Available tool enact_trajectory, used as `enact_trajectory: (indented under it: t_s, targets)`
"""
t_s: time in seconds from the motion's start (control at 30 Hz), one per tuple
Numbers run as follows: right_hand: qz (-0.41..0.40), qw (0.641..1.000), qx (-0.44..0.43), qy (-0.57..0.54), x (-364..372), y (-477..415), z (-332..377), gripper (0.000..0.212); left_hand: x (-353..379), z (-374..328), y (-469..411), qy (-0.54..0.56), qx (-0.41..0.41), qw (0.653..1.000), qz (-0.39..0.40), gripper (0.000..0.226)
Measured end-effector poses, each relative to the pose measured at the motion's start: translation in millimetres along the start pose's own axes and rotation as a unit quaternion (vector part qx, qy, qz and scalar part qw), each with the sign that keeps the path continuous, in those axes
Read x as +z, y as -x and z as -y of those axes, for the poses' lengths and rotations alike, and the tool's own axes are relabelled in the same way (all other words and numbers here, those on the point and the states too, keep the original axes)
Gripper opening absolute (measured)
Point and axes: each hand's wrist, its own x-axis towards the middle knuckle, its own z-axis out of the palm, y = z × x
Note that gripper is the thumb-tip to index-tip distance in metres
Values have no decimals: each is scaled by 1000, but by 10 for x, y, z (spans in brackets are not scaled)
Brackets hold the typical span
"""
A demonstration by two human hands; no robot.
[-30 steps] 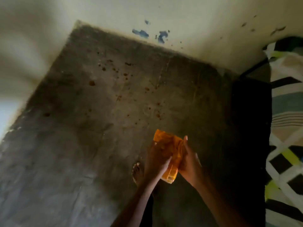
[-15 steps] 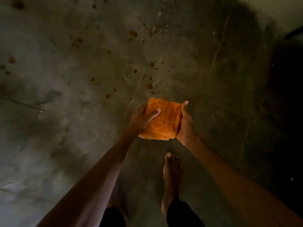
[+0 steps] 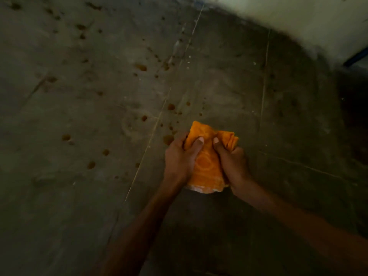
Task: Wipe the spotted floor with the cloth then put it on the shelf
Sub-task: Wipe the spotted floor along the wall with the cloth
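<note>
Two bare forearms entered the view from the 6 o'clock edge and converged near the centre. The left hand (image 3: 180, 159) and the right hand (image 3: 231, 160) were each clamped on the orange cloth (image 3: 207, 166), one on either side, with both thumbs pressed onto its upper face and the remaining fingers wrapped behind it. The hands were close together but not touching; a strip of cloth showed between them.

The cloth was bunched and folded. Its long axis ran roughly from 6 o'clock to 12 o'clock, leaning slightly toward 1 o'clock. The near end showed a pale hem just below the wrists; the far end was crumpled and pointed away from the person. Whether the cloth touched the floor (image 3: 69, 196) could not be determined.

The floor was grey concrete with thin scored lines. Brown spots (image 3: 141, 67) were scattered over it from 9 o'clock through 12 o'clock of the cloth, the nearest ones just beside the left hand at 10 o'clock.

At the far end, toward 1 o'clock, a pale wall (image 3: 298, 18) met the floor. A dark area lay at 3 o'clock.
</note>
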Motion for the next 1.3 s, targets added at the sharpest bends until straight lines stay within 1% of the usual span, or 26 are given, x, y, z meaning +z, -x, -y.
enact_trajectory:
  t_s: [0.03, 0.07, 0.1, 0.17, 0.2, 0.23, 0.3, 0.33, 0.37, 0.43, 0.53, 0.63, 0.67, 0.7, 0.73, 0.77, 0.8, 0.83, 0.87, 0.93, 1.03, 1.1, 1.13, 1.2, 1.23, 1.3]
  targets:
    - [13, 999, 18, -30, 13, -32, -23, 25, 10, 18, -64, -7, 7, 1000, -6, 15]
    - [32, 994, 37, -97, 6, -51, -44, 23, 26, -5, -133, -14, 13, 1000, -11, 20]
    - [71, 980, 60, -174, -11, -60, -58, 26, 37, -48, -179, -17, 9, 1000, -18, 20]
    - [119, 939, 80, -314, -53, 3, -16, 46, 22, -267, -221, -19, 17, 999, -28, 23]
    - [123, 930, 79, -338, -64, 38, 25, 54, 32, -365, -242, -30, 22, 999, -20, 26]
    - [115, 932, 70, -337, -76, 108, 97, 56, 45, -466, -213, -48, 26, 998, -12, 29]
    - [66, 954, 48, -289, -66, 206, 113, 51, 88, -518, -177, -90, 33, 995, 3, 36]
    - [49, 965, 12, -256, -49, 195, 94, 49, 123, -531, -219, -125, 42, 991, 16, 39]
    - [41, 978, -39, -203, -39, 162, 73, 49, 126, -478, -250, -157, 41, 986, 25, 42]
    - [30, 992, -92, -78, -71, 23, -11, 49, 111, -253, -284, -191, 32, 980, 41, 47]
    - [3, 997, -77, 27, -199, -49, -175, 51, 74, -4, -185, -224, 56, 970, 80, 40]
    - [-22, 996, -36, 75, -322, -6, -232, 56, 149, -51, -57, -251, 70, 959, 115, 36]
    - [-57, 990, -40, 120, -356, 19, -262, 61, 182, -105, -28, -269, 84, 953, 110, 36]
    - [-109, 973, -64, 192, -393, 64, -279, 65, 198, -167, 0, -305, 108, 941, 99, 37]
    - [-166, 944, -107, 263, -417, 85, -314, 69, 207, -215, 21, -347, 135, 924, 83, 40]
    - [-197, 917, -158, 308, -428, 85, -328, 70, 183, -257, 20, -384, 152, 909, 62, 41]
    - [-189, 907, -193, 323, -407, 61, -344, 69, 142, -296, 8, -402, 158, 901, 33, 41]
    - [-154, 909, -210, 326, -346, 40, -346, 70, 77, -331, -23, -404, 156, 901, 8, 40]
    - [-116, 909, -211, 340, -244, 13, -370, 72, -6, -330, -85, -399, 154, 904, -11, 38]
    - [-70, 889, -210, 400, -27, -60, -391, 77, -234, -289, -231, -414, 169, 894, -23, 38]
    - [-55, 878, -222, 420, 111, -472, -168, 80, -647, -151, -451, -489, 180, 853, -31, 51]
    - [-62, 874, -217, 430, 225, -960, 153, 81, -911, -70, -528, -511, 168, 842, -55, 55]
    - [-67, 880, -202, 425, 361, -1196, 378, 83, -1038, -63, -579, -515, 164, 838, -71, 56]
    - [-65, 885, -183, 423, 702, -1344, 748, 91, -1256, -29, -651, -525, 153, 833, -85, 56]
    - [-50, 876, -208, 431, 910, -1252, 848, 94, -1360, -27, -703, -533, 143, 830, -81, 56]
    - [4, 835, -306, 457, 1071, -760, 725, 95, -1507, -27, -807, -534, 114, 836, -47, 59]
